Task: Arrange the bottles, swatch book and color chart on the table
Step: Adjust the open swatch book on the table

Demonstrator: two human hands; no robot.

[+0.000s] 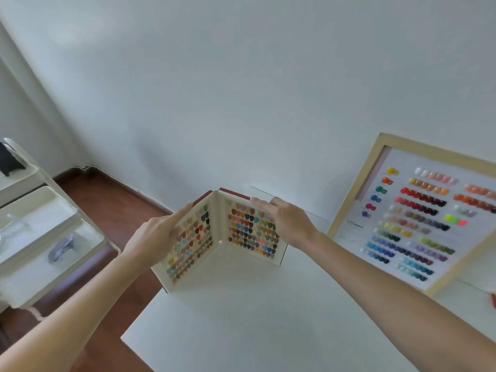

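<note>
The swatch book [241, 234] stands upright and spread open in a V at the far left corner of the white table [241, 318]. Its cream pages carry rows of small coloured nail swatches, and its cover is dark red. My left hand [158, 237] grips the left cover's outer edge. My right hand [287, 221] rests on the top outer edge of the right cover. The colour chart [413, 210], a wood-framed board with rows of coloured samples, leans against the wall at the right. No bottles are in view.
A white trolley with trays [40, 232] stands left of the table on the brown floor; it holds clear and dark items. A red object [493, 300] peeks in at the right edge. The white wall runs right behind the table.
</note>
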